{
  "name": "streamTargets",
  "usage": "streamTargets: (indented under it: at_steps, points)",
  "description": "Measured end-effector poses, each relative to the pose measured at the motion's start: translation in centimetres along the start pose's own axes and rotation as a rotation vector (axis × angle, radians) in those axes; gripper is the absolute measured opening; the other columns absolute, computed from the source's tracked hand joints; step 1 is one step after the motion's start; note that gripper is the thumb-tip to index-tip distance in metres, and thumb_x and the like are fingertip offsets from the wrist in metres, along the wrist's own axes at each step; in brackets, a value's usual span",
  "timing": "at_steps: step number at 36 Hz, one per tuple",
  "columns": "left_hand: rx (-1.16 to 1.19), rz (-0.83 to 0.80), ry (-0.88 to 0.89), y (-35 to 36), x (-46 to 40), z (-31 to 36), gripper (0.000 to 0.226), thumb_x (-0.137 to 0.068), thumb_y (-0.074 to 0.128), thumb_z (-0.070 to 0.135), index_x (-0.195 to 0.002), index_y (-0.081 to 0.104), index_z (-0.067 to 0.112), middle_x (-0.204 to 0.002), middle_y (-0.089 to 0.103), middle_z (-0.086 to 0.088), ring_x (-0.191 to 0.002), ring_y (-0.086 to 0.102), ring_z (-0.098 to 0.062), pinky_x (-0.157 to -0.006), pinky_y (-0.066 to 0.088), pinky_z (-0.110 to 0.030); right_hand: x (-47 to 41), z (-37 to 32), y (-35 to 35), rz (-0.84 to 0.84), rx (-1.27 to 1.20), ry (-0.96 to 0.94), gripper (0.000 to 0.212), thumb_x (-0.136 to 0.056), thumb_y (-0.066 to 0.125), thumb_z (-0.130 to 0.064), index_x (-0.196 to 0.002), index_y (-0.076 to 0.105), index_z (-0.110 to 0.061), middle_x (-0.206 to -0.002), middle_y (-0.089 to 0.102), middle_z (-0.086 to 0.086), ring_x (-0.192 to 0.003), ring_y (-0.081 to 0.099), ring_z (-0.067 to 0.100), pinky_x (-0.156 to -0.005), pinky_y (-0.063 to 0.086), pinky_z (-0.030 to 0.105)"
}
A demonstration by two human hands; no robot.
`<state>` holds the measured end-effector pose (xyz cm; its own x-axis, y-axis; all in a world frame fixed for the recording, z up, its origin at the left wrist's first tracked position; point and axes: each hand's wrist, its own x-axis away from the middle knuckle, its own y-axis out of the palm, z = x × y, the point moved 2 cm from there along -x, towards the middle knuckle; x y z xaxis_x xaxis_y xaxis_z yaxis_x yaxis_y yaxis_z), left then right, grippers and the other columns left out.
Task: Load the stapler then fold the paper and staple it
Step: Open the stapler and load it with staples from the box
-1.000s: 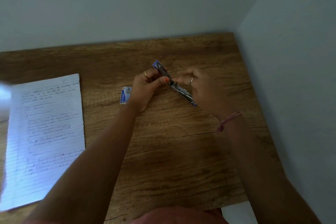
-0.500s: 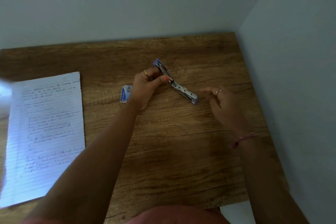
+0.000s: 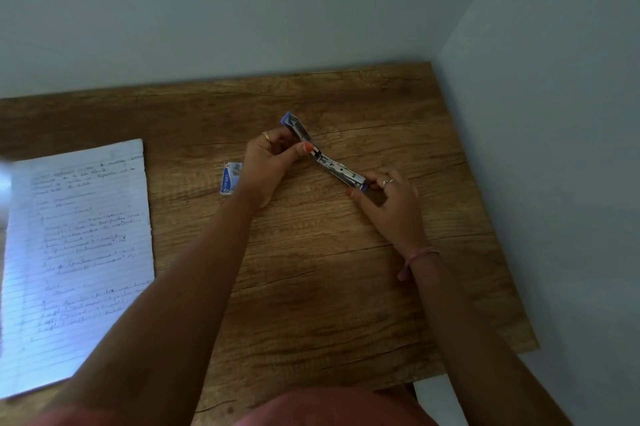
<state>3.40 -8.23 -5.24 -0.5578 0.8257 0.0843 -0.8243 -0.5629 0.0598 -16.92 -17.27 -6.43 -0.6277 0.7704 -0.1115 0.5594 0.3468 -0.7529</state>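
I have the stapler (image 3: pixel 323 156) swung fully open, its two blue-tipped halves laid out in one long line slanting across the wooden table (image 3: pixel 311 287). My left hand (image 3: pixel 273 162) grips the far half: thumb and curled fingers pinch it near the hinge, and that half tilts up so its blue end rises just beyond my knuckles. My right hand (image 3: pixel 388 197) is at the opposite, nearer end of the stapler, where thumb and forefinger close on the blue tip in a light pinch; the other fingers are loosely curled beside it. The metal staple channel lies bare and facing up between my two grips. Whether staples already sit in it I cannot tell.

Just beside my left wrist, on the side away from the stapler, a small blue-and-white staple box (image 3: pixel 231 178) lies flat on the table. Well apart from the stapler, beyond that box, the sheet of lined paper (image 3: pixel 76 252) with handwriting lies unfolded and flat, its near corner reaching over the table's front edge. The table sits in a corner between two pale walls (image 3: pixel 554 114).
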Motion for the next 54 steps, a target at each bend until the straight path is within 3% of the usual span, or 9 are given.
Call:
streamTargets:
  at_steps: [9, 17, 22, 26, 32, 38, 43, 48, 54]
  points:
    - [-0.058, 0.008, 0.010, 0.4, 0.2, -0.1, 0.021, -0.086, 0.066, 0.004, -0.103, 0.062, 0.015, -0.100, 0.070, 0.001, -0.097, 0.067, -0.011, -0.089, 0.053, -0.028, 0.1, -0.4, -0.2, -0.004, -0.009, -0.002, 0.037, -0.082, 0.070, -0.042, -0.112, 0.067, -0.020, -0.101, 0.052, -0.014, -0.090, 0.049, 0.002, -0.087, 0.036, 0.031]
    - [-0.176, 0.026, 0.060, 1.7, 1.2, -0.1, 0.025, -0.091, 0.061, 0.007, -0.114, 0.057, 0.015, -0.102, 0.067, 0.009, -0.095, 0.064, 0.005, -0.086, 0.051, -0.016, 0.3, -0.8, -0.8, -0.035, -0.087, 0.032, 0.038, -0.079, 0.074, -0.037, -0.108, 0.070, -0.012, -0.107, 0.061, 0.003, -0.099, 0.058, 0.017, -0.089, 0.048, 0.049]
    - [-0.424, -0.018, 0.055, 2.5, 1.9, -0.8, 0.027, -0.090, 0.065, 0.025, -0.116, 0.060, 0.019, -0.108, 0.068, 0.004, -0.101, 0.062, -0.007, -0.086, 0.048, -0.024, 0.7, -1.0, -1.3, -0.120, -0.012, -0.015, 0.050, -0.072, 0.077, -0.047, -0.112, 0.068, -0.018, -0.104, 0.048, -0.010, -0.098, 0.047, 0.007, -0.095, 0.041, 0.039]
    - [-0.465, 0.008, 0.074, 2.8, 3.1, -1.1, 0.017, -0.090, 0.064, 0.027, -0.107, 0.059, 0.025, -0.097, 0.066, 0.014, -0.088, 0.060, 0.007, -0.075, 0.044, -0.016, 0.9, -1.2, -1.3, -0.128, -0.013, -0.013, 0.041, -0.075, 0.078, -0.038, -0.105, 0.069, -0.011, -0.103, 0.050, -0.005, -0.098, 0.051, 0.012, -0.088, 0.045, 0.032]
    - [-0.543, 0.021, 0.006, 3.4, 4.3, -1.5, 0.031, -0.092, 0.060, 0.033, -0.119, 0.058, 0.016, -0.110, 0.065, -0.004, -0.101, 0.060, -0.017, -0.089, 0.051, -0.038, 1.6, -1.8, -1.0, -0.109, 0.048, 0.012, 0.028, -0.077, 0.075, -0.030, -0.095, 0.070, -0.010, -0.092, 0.051, -0.004, -0.085, 0.055, 0.015, -0.065, 0.037, 0.016]
    - [-0.625, -0.003, 0.030, 4.4, 5.8, -1.5, 0.030, -0.095, 0.056, 0.029, -0.121, 0.055, 0.014, -0.106, 0.061, -0.003, -0.094, 0.057, -0.015, -0.079, 0.048, -0.027, 1.7, -2.1, -1.6, -0.171, 0.151, 0.018, 0.031, -0.082, 0.070, -0.031, -0.103, 0.064, -0.009, -0.090, 0.050, -0.004, -0.083, 0.050, 0.011, -0.062, 0.032, 0.017]
    - [-0.634, -0.079, 0.103, 4.9, 6.6, -0.7, 0.018, -0.095, 0.055, 0.027, -0.112, 0.058, 0.021, -0.094, 0.052, 0.017, -0.084, 0.051, 0.001, -0.070, 0.037, -0.008, 2.6, -1.1, -2.8, -0.300, -0.187, 0.165, 0.025, -0.082, 0.073, -0.027, -0.105, 0.063, -0.022, -0.094, 0.062, -0.012, -0.087, 0.060, 0.004, -0.066, 0.042, 0.009]
    - [-0.404, -0.114, 0.035, 4.6, 7.3, -0.7, 0.015, -0.094, 0.057, 0.019, -0.104, 0.069, 0.023, -0.093, 0.066, 0.015, -0.086, 0.059, 0.005, -0.080, 0.047, -0.018, 3.3, -0.6, -3.7, -0.296, -0.777, 0.284, 0.032, -0.073, 0.080, -0.012, -0.103, 0.067, -0.013, -0.104, 0.074, 0.001, -0.099, 0.069, 0.014, -0.079, 0.056, 0.023]
    - [0.041, -0.085, -0.113, 5.1, 8.9, -0.4, 0.020, -0.092, 0.061, 0.019, -0.108, 0.073, 0.020, -0.100, 0.074, -0.006, -0.093, 0.068, -0.015, -0.086, 0.054, -0.027, 2.6, -2.1, -3.4, -0.299, -0.900, 0.277, 0.029, -0.087, 0.065, -0.033, -0.110, 0.070, -0.017, -0.107, 0.073, 0.004, -0.104, 0.068, 0.020, -0.088, 0.054, 0.032]
